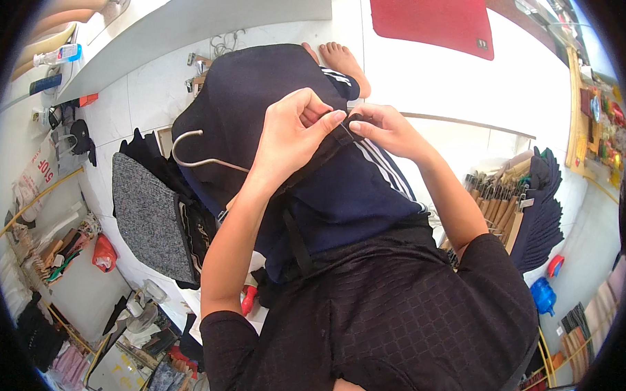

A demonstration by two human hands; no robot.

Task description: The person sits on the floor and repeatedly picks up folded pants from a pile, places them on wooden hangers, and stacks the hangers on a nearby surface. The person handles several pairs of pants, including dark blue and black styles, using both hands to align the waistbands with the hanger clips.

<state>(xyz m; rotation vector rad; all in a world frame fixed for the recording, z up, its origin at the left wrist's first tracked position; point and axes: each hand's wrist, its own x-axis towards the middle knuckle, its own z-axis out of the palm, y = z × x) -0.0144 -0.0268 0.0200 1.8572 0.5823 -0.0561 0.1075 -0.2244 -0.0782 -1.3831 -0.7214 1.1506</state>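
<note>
A dark garment (pixel 260 80) lies across my lap, over my navy striped trousers (pixel 354 192). My left hand (pixel 294 130) is pinching a narrow black band (pixel 314 162) at the garment's edge between thumb and fingers. Close beside it, my right hand (pixel 385 128) grips a small black piece of the same edge; its exact shape is hidden by the fingers. From under my left forearm, the metal hook (pixel 188 150) of a hanger sticks out over the dark cloth. The rest of that hanger is mostly covered.
To the left, a grey tweed garment (pixel 144 215) lies on dark clothes. Wooden clip hangers (pixel 499 202) with folded dark garments (pixel 542 214) stand at the right. A red mat (pixel 433 21) lies ahead on white tiles, past my bare foot (pixel 346 65). A white panel (pixel 194 31) stands front left.
</note>
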